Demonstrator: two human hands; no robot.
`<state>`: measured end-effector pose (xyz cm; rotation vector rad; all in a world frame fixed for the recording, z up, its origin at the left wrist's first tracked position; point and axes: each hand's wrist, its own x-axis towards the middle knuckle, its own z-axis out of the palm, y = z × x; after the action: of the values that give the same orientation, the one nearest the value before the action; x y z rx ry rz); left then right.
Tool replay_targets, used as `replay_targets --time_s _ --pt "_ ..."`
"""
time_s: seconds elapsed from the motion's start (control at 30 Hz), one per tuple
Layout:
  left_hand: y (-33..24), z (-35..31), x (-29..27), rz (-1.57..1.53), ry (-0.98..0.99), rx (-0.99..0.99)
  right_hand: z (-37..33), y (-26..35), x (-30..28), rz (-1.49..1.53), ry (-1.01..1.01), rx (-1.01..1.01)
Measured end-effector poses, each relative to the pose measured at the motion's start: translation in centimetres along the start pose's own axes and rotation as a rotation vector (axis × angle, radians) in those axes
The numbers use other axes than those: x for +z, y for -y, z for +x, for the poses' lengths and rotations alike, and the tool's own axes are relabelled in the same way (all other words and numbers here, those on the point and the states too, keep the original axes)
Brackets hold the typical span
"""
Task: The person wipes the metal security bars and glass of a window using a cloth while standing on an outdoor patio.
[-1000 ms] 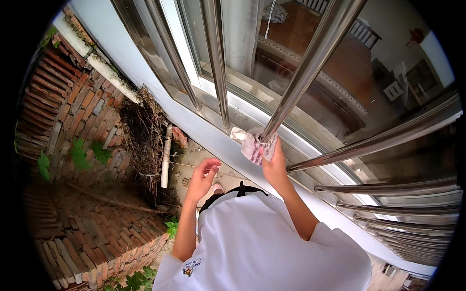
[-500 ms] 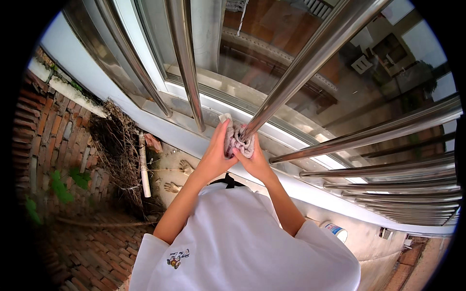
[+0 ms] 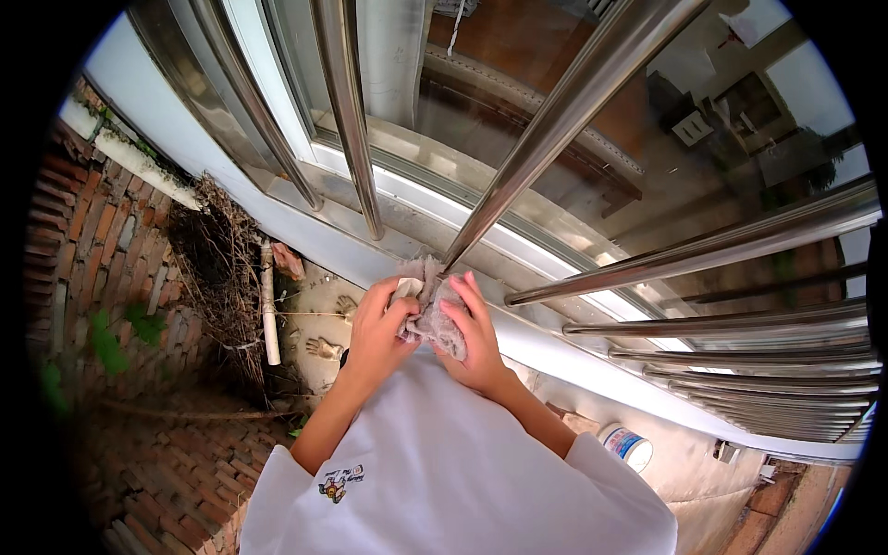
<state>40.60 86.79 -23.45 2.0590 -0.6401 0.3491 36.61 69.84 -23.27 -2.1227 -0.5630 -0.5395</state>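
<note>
A crumpled greyish-pink cleaning cloth (image 3: 427, 310) is bunched between my two hands in front of my chest. My left hand (image 3: 377, 319) grips its left side with curled fingers, a pale corner of cloth sticking out by the thumb. On the other side my right hand (image 3: 474, 338) holds the cloth, fingers pointing up and away. Just beyond the cloth, the lower end of a shiny metal window bar (image 3: 518, 171) meets the sill; whether the cloth touches the bar I cannot tell.
More metal bars (image 3: 344, 120) stand left and right before the glass window (image 3: 555, 102). A white ledge (image 3: 546, 347) runs below them. Down on the left are a brick wall (image 3: 111, 231), dry twigs (image 3: 217, 287), a white pipe (image 3: 269, 314) and gloves (image 3: 324, 348). A white bucket (image 3: 627, 446) stands lower right.
Both hands have drawn back from the bar toward my chest, bringing the cloth with them. Earlier they were wrapped around the bar's lower end; now the cloth is spread more between them.
</note>
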Motion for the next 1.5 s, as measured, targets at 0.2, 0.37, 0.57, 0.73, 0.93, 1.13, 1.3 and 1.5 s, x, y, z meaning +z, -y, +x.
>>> replay_targets --time_s 0.2,0.37,0.57,0.73,0.93,1.13,1.3,1.5 --pt "-1.1 0.4 -5.6 0.165 -0.322 0.099 5.0 1.7 3.7 0.267 -0.125 -0.1" --pt "1.6 4.3 -6.3 0.215 -0.352 -0.04 7.9 1.3 6.7 0.264 -0.3 0.059" --pt "8.1 4.9 0.8 -0.055 -0.438 -0.489 9.0 -5.7 10.4 0.449 -0.38 0.472" --pt "7.4 4.4 0.5 -0.171 -0.502 -0.585 8.3 -8.0 11.4 0.371 -0.385 0.502" --pt "11.8 3.6 -2.4 -0.104 0.067 -0.846 7.8 -6.7 11.7 0.361 -0.125 0.417" --pt "12.0 2.5 0.0 -0.19 -0.185 -0.408 10.3 -6.0 13.2 0.635 -0.188 0.495" --pt "11.7 2.0 1.0 -0.289 -0.22 -0.285 11.4 -5.5 13.7 0.497 -0.295 0.482" --pt "10.5 2.9 0.8 -0.246 -0.235 -0.243 12.4 -5.3 14.2 0.361 -0.391 0.5"
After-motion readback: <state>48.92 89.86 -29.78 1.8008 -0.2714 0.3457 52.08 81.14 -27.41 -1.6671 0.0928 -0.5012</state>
